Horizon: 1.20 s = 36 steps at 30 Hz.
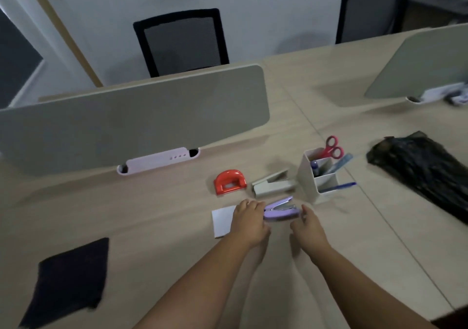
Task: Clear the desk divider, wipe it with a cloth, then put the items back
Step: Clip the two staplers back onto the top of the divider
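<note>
The grey desk divider [131, 116] stands across the desk, with a pale pink tray [158, 161] at its foot. A purple stapler [281, 210] lies on the desk between my hands. My left hand [249, 221] touches its left end and partly covers a white notepad [222, 221]. My right hand [307, 223] touches its right end. Behind the purple stapler sit a red hole punch [230, 181], a grey stapler [272, 184] and a white pen holder [316, 176] with red scissors [331, 147], a ruler and pens. A dark cloth [69, 278] lies near left.
A black plastic bag [425, 169] lies at the right. A second divider [425, 65] stands at far right with clutter at its base. Two black mesh chairs [181, 41] stand behind the desk. The desk's front edge [453, 313] shows at lower right.
</note>
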Available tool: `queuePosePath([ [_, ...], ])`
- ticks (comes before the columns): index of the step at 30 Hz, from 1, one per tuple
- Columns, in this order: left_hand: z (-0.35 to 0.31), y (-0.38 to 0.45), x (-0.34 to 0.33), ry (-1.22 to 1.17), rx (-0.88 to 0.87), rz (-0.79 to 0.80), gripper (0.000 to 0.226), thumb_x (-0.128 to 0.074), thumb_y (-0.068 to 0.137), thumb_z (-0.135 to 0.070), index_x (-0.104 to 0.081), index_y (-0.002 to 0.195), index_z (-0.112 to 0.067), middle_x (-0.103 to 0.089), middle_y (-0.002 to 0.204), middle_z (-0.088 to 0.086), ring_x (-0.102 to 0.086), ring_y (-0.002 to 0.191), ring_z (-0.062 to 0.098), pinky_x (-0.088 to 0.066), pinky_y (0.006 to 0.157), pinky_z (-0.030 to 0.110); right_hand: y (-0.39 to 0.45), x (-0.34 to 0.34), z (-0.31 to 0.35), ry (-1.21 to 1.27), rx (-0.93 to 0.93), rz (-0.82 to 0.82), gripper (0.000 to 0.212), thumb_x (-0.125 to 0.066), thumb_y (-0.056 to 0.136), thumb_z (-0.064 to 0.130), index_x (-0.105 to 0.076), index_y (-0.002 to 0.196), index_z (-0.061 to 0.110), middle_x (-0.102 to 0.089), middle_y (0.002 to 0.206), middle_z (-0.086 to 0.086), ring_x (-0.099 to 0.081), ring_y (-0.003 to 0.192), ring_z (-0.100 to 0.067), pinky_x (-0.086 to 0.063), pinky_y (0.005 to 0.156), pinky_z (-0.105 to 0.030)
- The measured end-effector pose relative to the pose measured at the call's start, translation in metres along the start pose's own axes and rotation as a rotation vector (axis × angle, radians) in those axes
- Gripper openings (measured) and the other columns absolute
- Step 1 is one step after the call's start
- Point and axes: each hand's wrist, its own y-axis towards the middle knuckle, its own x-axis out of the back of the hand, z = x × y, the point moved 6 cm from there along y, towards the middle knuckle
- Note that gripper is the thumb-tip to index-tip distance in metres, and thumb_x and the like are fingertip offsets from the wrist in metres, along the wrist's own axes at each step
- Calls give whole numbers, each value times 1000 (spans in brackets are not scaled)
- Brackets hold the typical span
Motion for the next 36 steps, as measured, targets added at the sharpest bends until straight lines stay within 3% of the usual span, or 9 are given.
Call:
queuePosePath([
  [3,-5,13,-15,-58,30,7,51,-60,84,-26,-49,132,-16,-52,130,5,-48,118,30,-42,97,37,25,-2,-24,139,-38,54,75,-49,65,28,-41,138,17,-58,131,-5,-57,117,-25,-44,103,-46],
  [6,-12,14,-12,-112,-8,-34,41,-60,84,-28,-56,123,-17,-57,119,4,-51,111,28,-42,91,35,9,9,1,329,-48,94,46,-57,74,15,-50,119,20,-66,105,-3,-64,93,-19,-50,86,-37],
  [8,-16,10,5,-191,-58,-110,40,-59,84,-26,-57,123,-18,-56,115,3,-53,107,23,-43,90,29,9,13,13,414,-28,108,37,-57,75,16,-60,111,20,-71,99,-3,-66,88,-18,-52,82,-36],
  [10,-24,8,38,-271,-151,-198,38,-62,83,-24,-58,120,-17,-54,112,1,-54,102,15,-40,88,19,10,17,34,503,22,127,37,-56,76,14,-65,111,22,-73,102,-4,-68,94,-20,-54,89,-41],
  [13,-35,16,109,-254,-299,-333,38,-68,83,-25,-58,119,-16,-51,109,0,-50,96,6,-38,89,13,22,18,83,815,14,160,43,-47,87,-5,-52,123,17,-67,108,-15,-60,94,-21,-46,83,-30],
  [16,-34,38,191,-200,-320,-483,38,-69,84,-23,-58,120,-15,-50,110,-1,-50,101,6,-36,93,11,41,13,163,1027,56,275,52,-42,89,-10,-38,134,16,-63,113,-25,-59,98,-24,-44,79,-24],
  [20,-23,74,278,-72,-313,-630,37,-69,85,-20,-60,120,-12,-59,112,6,-55,103,13,-38,91,13,69,5,266,1178,156,394,53,-46,86,-11,-37,132,13,-63,95,-17,-60,81,-21,-44,73,-22],
  [25,-7,119,336,45,-233,-663,41,-67,86,-29,-59,126,-21,-61,118,1,-56,108,20,-44,95,33,90,-2,340,1247,206,429,40,-47,88,-6,-38,122,13,-64,88,-12,-67,63,-13,-46,68,-22],
  [36,9,183,351,-41,-133,-667,37,-62,88,-38,-60,122,-24,-64,114,-4,-54,107,17,-43,90,32,124,-28,338,1226,124,414,41,-42,91,-3,-40,130,10,-56,90,-15,-54,71,-19,-44,67,-25],
])
